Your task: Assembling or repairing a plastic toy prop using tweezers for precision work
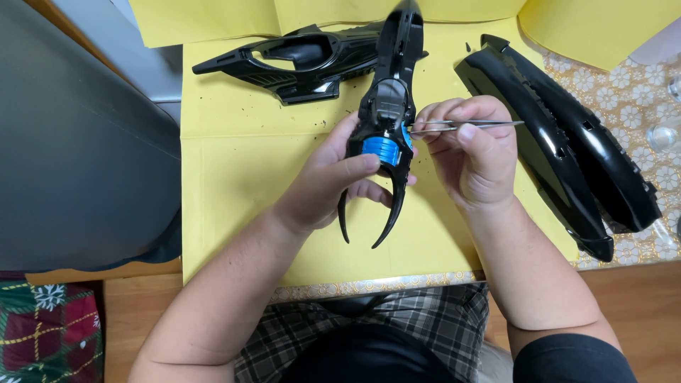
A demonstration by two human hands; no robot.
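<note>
My left hand (333, 177) grips a long black plastic toy body (390, 78) with two curved prongs pointing toward me and a blue part (381, 149) near its middle. It is held above a yellow paper sheet (241, 184). My right hand (472, 152) pinches a pair of metal tweezers (468, 125), lying level, with their tips at the blue part on the toy's right side.
A black open-frame shell piece (298, 60) lies on the yellow sheet at the back left. Two long glossy black shell pieces (567, 156) lie at the right on a flower-patterned cloth (638, 99). A dark grey surface (78, 142) fills the left side.
</note>
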